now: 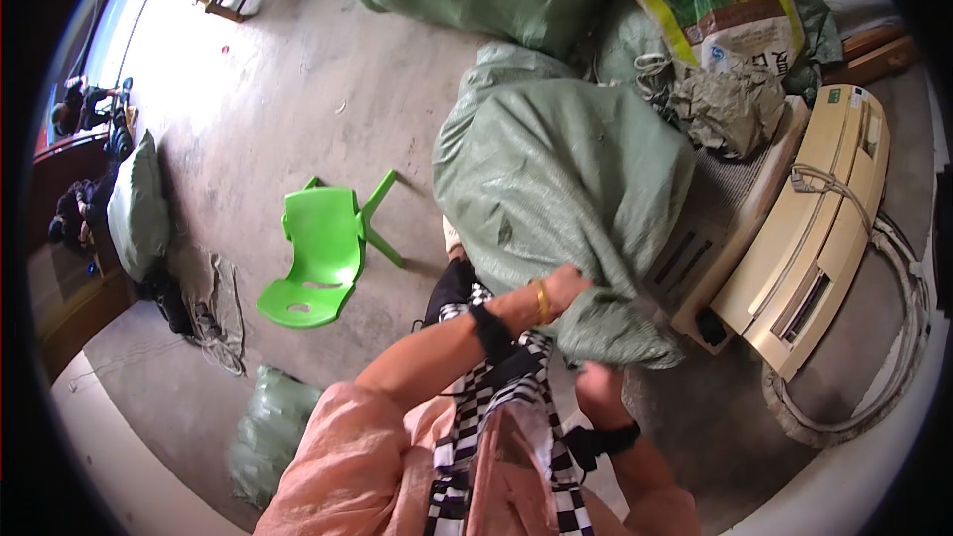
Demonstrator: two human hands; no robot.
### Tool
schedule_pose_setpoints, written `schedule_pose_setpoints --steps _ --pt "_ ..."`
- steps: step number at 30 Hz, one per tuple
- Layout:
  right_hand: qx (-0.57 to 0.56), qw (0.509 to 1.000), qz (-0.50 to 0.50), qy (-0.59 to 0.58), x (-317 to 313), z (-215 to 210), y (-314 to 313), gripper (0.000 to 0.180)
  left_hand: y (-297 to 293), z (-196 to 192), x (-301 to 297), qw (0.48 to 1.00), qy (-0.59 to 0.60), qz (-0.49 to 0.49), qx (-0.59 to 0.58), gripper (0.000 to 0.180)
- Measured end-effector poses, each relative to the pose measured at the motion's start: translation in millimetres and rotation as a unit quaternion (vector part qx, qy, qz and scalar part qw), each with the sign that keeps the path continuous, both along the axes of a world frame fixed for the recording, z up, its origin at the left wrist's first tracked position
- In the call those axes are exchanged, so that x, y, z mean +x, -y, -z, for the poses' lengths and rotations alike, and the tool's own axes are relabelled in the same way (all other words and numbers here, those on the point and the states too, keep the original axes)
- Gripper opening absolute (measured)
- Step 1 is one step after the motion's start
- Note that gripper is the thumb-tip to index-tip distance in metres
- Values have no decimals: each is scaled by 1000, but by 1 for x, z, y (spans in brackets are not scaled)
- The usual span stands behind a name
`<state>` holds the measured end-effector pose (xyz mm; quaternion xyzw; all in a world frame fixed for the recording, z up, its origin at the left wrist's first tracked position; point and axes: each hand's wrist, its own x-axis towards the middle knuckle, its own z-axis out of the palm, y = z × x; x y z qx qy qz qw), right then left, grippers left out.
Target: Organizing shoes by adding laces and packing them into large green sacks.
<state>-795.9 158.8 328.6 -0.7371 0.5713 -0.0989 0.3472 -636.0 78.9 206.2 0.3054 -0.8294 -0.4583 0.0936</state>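
A: Item one: large green sack [556, 189], centre of the frame, standing on the concrete floor [298, 89] and leaning against a cream air-conditioner unit [814, 238] at right.

B: Hands?

A: Left hand [564, 288] closed on the sack's lower fold, gold bangle at the wrist. Right hand [601, 387] below it, blurred; it seems curled at the sack's bottom edge, but I cannot tell how firmly it grips.

B: Risks?

A: The sack looks bulky and slack; with only a pinch of fabric held, it may slip or tip onto the unit. The loose hose [893, 357] at lower right could catch a foot.

B: Unclear entries?

A: Sack contents hidden. Green plastic chair [318, 258] lies overturned at centre left. Dark shapes at far left are too small to name.
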Motion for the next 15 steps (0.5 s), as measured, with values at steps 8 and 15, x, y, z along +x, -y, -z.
schedule_pose_setpoints --steps 8,15 --pt "548 579 516 313 -97 53 104 74 -33 -73 18 931 112 -131 321 30" --pt "658 668 185 295 44 137 121 51 -26 -65 9 945 228 -25 232 28"
